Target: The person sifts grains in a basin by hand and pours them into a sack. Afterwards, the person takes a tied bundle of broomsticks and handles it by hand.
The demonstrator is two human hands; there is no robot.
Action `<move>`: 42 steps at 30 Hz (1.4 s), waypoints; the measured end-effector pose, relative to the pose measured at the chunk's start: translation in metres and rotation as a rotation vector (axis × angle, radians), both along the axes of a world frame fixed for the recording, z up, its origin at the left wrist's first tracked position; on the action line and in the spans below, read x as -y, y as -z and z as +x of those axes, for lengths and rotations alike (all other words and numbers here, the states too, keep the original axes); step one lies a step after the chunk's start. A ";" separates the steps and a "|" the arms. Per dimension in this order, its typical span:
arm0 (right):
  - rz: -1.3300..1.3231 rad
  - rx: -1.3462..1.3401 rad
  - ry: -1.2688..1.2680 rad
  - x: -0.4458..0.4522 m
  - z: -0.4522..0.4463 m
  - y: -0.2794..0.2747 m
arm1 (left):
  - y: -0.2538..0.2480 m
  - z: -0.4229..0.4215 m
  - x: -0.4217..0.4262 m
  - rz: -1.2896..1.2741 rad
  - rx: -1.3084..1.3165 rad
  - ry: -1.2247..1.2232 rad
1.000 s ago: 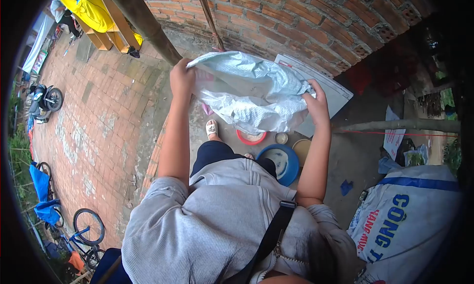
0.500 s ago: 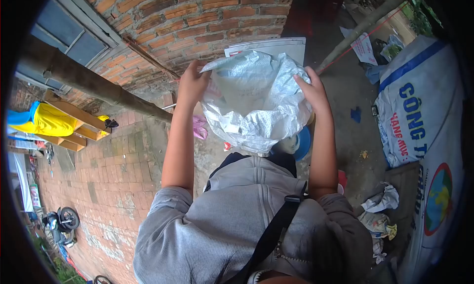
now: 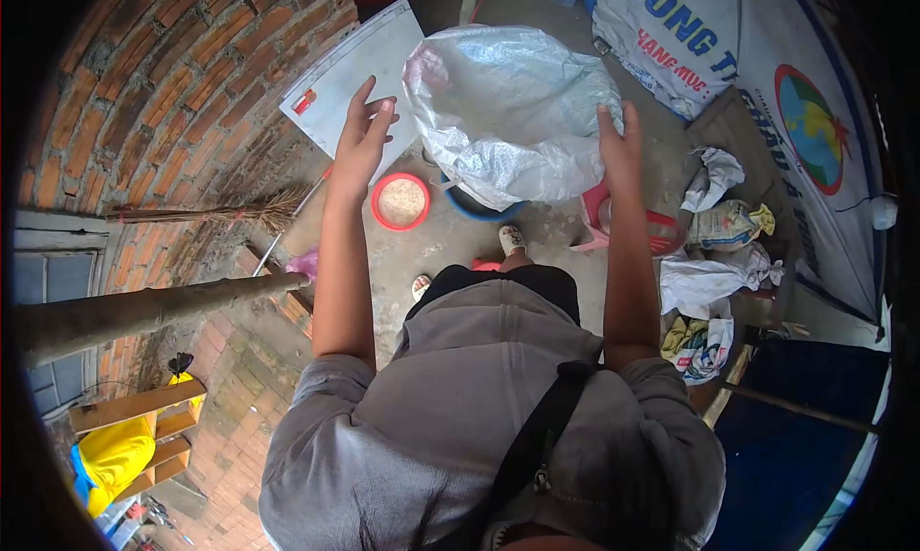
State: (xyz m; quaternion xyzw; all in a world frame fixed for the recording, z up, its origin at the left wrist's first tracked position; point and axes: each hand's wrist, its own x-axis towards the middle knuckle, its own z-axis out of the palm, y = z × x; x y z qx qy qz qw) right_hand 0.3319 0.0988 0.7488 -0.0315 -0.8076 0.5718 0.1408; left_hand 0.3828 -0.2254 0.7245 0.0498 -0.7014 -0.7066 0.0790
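Gripping the white sack (image 3: 517, 163) at one edge, right hand (image 3: 621, 153) faces wide-spread left hand (image 3: 360, 149); bare floor (image 3: 554, 235) below; banner (image 3: 661, 48) reads "CÔNG T".

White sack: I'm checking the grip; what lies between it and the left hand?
In the head view, the gap between the left hand and the white sack holds nothing; a white panel shows behind.

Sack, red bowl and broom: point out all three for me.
White sack (image 3: 522, 172), head view, on its crumpled near side.
Red bowl (image 3: 400, 227), head view, on the near part of its rim.
Broom (image 3: 230, 214), head view, midway along its straw bundle.
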 end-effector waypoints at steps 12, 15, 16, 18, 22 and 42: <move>-0.149 0.002 0.094 -0.160 -0.101 0.103 | 0.035 -0.027 -0.105 -0.054 0.178 -0.055; -0.028 0.005 0.153 -0.199 -0.129 0.124 | 0.054 -0.029 -0.137 0.002 0.278 -0.139; -0.073 0.044 0.161 -0.208 -0.136 0.129 | 0.063 -0.027 -0.148 0.005 0.295 -0.166; -0.117 0.097 0.138 -0.222 -0.155 0.139 | 0.076 -0.025 -0.164 -0.065 0.360 -0.140; -0.108 0.130 0.156 -0.241 -0.184 0.163 | 0.081 -0.013 -0.189 0.007 0.498 -0.135; 0.232 0.446 0.256 -0.211 -0.210 0.388 | 0.531 -0.052 -0.149 0.872 1.098 -0.434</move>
